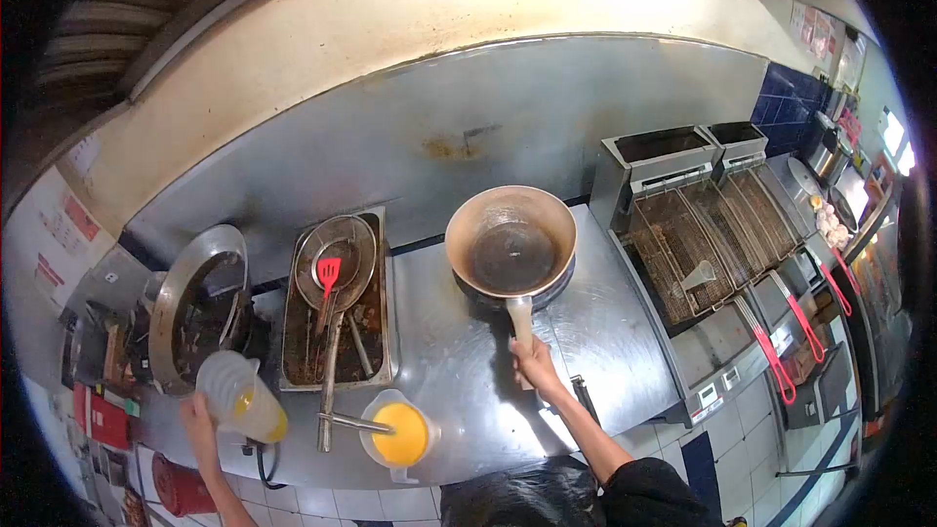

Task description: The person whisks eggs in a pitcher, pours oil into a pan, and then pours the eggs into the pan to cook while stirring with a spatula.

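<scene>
So the left hand [200, 426] has a cloudy plastic jug [230, 392], right hand [535, 369] grips a round tan metal pan [511, 242] just past its fingers. Two-handed holding step imo; next needs steadiness.

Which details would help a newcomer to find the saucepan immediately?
Find the steel counter left of the deep fryer. On it, the right hand grips a saucepan by its pale handle. Tan inner walls distinguish it from the wider, grey-walled pan at far left.
</scene>
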